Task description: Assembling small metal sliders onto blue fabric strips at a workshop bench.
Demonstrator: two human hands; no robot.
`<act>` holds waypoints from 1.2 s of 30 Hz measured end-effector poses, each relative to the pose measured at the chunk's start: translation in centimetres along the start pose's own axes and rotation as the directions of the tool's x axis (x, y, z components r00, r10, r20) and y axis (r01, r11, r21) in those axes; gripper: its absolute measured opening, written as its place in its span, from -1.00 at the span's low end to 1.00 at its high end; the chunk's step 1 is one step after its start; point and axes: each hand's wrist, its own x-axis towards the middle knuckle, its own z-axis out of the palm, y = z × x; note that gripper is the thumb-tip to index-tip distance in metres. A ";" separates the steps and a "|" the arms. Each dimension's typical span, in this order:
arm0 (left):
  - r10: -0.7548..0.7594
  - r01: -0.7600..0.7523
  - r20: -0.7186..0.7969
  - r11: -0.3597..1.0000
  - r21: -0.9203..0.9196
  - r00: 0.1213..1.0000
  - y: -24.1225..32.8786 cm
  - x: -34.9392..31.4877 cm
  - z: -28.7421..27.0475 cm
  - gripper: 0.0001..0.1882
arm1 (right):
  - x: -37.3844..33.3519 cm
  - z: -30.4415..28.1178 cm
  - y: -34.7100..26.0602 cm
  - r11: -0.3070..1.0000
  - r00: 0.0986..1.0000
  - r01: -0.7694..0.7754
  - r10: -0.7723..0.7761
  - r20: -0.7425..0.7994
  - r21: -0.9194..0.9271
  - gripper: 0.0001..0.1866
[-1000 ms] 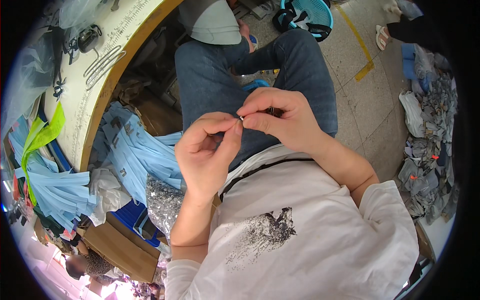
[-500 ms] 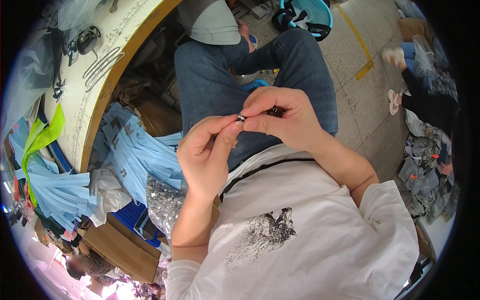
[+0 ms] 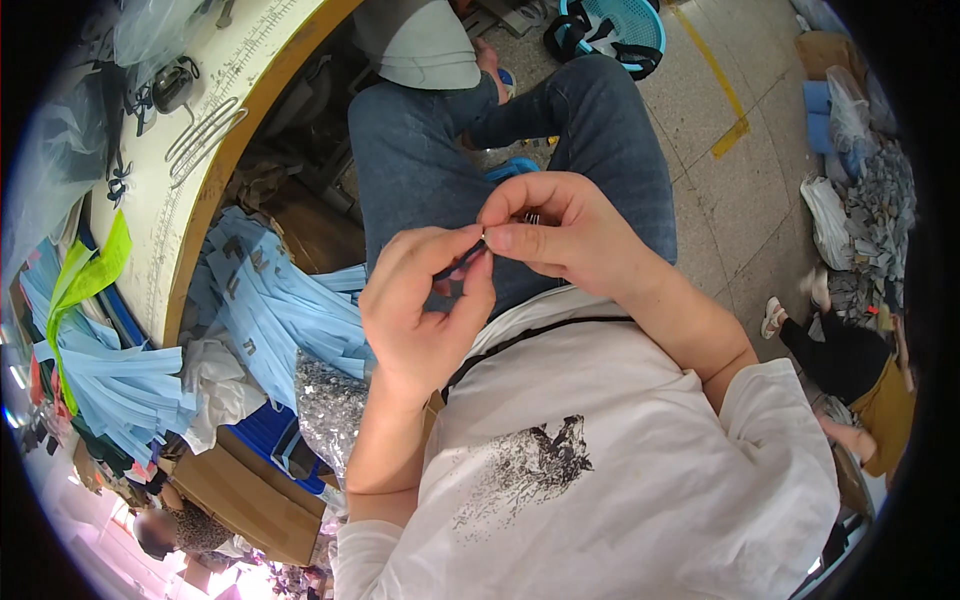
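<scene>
Above my lap, my left hand [image 3: 415, 295] pinches a thin dark strip [image 3: 460, 262] between thumb and fingers. My right hand [image 3: 565, 225] meets it fingertip to fingertip, closed on a tiny shiny metal piece [image 3: 484, 236] at the strip's upper end. Whether the metal piece is joined to the strip is too small to tell. More small shiny pieces [image 3: 532, 217] show in the curl of my right fingers, mostly hidden by them. Below the left hand, beside my forearm, lies a clear bag of small silvery pieces [image 3: 328, 405].
A white worktable [image 3: 160, 200] with a wooden edge curves along the left, bearing a bent wire [image 3: 208, 140]. Light blue fabric strips [image 3: 270, 290] hang beside it. A cardboard box [image 3: 245, 500] stands lower left, a blue basket [image 3: 640, 25] ahead. Another person [image 3: 850, 365] is at right.
My left fingers have spread, and the dark strip now shows between them. My right fingers have shifted slightly around the small pieces. The other person at right has moved down the picture.
</scene>
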 end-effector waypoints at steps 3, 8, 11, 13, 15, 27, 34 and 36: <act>-0.015 0.016 -0.015 0.998 0.057 1.000 0.0 0.1 -0.1 -0.71 | -0.1 0.3 -0.3 1.000 0.999 -0.014 0.014 -0.031 -0.001 -0.87; 0.003 -0.002 -0.019 0.997 0.071 1.000 -0.2 0.1 -0.2 -0.73 | -0.1 0.4 -0.4 0.995 0.999 -0.005 0.001 -0.044 -0.097 -0.86; -0.034 0.036 -0.025 0.998 0.047 0.999 -0.2 0.0 -0.2 -0.73 | -0.1 0.4 -0.3 0.979 0.999 0.031 -0.039 -0.036 -0.201 -0.82; -0.016 0.016 0.001 0.997 0.081 1.000 -0.3 0.1 -0.6 -0.73 | -0.1 0.5 -0.5 0.970 0.999 0.030 -0.039 -0.030 -0.241 -0.82; 0.001 -0.004 0.027 0.993 0.114 1.000 -0.3 0.2 -0.8 -0.73 | -0.1 0.5 -0.5 0.959 0.999 0.031 -0.039 -0.024 -0.280 -0.82; -0.004 -0.014 0.124 0.990 0.139 0.992 0.2 0.6 -1.3 -0.75 | 0.0 -0.3 0.0 0.906 0.985 0.170 -0.163 0.051 -0.388 -0.84; -0.054 0.025 0.149 0.981 0.193 0.987 0.4 0.4 -1.4 -0.75 | 0.1 0.0 0.5 0.897 0.990 0.135 -0.143 0.013 -0.420 -0.90; -0.103 0.076 0.134 0.979 0.191 0.986 0.4 0.4 -1.4 -0.75 | 0.2 0.0 0.5 0.890 0.986 0.153 -0.164 0.013 -0.430 -0.91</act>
